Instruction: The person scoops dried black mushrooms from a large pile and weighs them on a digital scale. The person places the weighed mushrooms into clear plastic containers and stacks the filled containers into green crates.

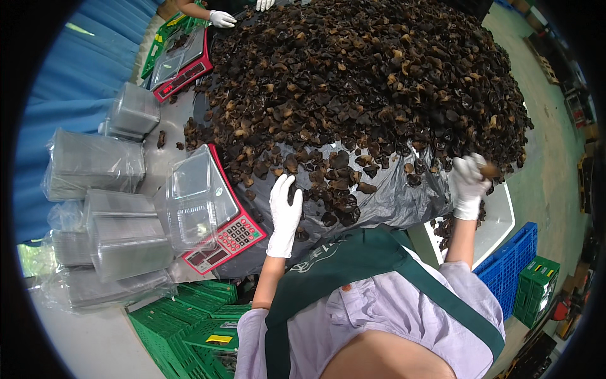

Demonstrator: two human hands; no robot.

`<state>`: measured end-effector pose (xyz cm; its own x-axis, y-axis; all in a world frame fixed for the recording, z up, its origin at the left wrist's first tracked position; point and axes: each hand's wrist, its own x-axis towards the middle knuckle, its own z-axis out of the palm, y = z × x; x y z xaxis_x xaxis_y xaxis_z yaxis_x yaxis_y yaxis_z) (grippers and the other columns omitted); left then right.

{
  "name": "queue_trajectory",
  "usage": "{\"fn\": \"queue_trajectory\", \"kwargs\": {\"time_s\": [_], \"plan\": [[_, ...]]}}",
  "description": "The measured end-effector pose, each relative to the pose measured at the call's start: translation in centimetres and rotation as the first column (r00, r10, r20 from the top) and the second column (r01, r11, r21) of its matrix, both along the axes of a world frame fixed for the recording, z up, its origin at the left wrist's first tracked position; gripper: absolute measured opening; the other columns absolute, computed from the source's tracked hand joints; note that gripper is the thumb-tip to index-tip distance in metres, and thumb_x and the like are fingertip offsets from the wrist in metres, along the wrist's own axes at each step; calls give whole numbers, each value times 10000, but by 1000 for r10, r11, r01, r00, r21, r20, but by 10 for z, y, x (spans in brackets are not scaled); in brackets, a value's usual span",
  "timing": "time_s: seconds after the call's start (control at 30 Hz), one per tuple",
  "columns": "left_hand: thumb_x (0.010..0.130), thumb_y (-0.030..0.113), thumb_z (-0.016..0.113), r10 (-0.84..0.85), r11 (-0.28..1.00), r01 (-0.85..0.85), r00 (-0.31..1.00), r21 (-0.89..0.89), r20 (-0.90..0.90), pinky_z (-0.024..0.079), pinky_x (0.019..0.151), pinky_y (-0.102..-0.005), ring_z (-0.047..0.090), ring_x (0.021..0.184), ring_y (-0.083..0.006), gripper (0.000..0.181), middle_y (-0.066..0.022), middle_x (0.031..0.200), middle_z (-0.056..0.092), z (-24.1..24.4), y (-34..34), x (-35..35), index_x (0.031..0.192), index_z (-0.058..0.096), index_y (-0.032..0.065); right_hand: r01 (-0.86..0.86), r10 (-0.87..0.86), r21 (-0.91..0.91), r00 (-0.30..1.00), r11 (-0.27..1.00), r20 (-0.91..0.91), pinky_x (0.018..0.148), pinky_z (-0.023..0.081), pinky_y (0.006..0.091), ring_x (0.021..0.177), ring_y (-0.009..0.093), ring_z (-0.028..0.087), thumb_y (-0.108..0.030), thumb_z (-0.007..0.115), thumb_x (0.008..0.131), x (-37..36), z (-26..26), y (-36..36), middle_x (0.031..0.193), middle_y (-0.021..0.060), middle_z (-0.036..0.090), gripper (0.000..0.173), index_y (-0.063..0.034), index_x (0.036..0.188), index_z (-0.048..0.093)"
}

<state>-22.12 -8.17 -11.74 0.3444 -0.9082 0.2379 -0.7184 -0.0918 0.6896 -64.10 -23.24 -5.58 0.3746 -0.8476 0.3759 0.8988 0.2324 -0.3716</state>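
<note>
Before me a large heap of dark brown wood ear mushrooms (360, 71) covers black plastic sheeting (407, 199). My left hand (285, 213), in a white glove, is at the near edge of the heap. A dark piece shows between its thumb and fingers; whether it is gripped I cannot tell. On the right, my gloved right hand (467, 182) is blurred and holds a brown mushroom piece (489, 171). Below that hand is a white tub (504, 218) with mushroom pieces inside. Loose mushrooms (341, 199) lie on the sheeting between my hands.
Left of my left hand, a red digital scale (236, 232) bears a clear plastic clamshell box (194, 203). Stacked clear boxes (128, 237) stand beyond. Another person's gloved hand (222, 19) is by a second scale (184, 76). Green crates (165, 327) and a blue pallet (506, 265) flank me.
</note>
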Motion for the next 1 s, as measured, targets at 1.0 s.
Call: {"fn": "queue_trajectory", "kwargs": {"time_s": [1.0], "plan": [[836,101,660,162,987,-162,986,0,-41,416,996,-385,530,1166,-316,282,-160,1245,558,15,36,5,1112,628,53,-443,-869,-750,-187,491,-458,875,460,407,1061,286,546,-222,721,706,288,-75,8,1125,82,617,170,-80,798,717]]}}
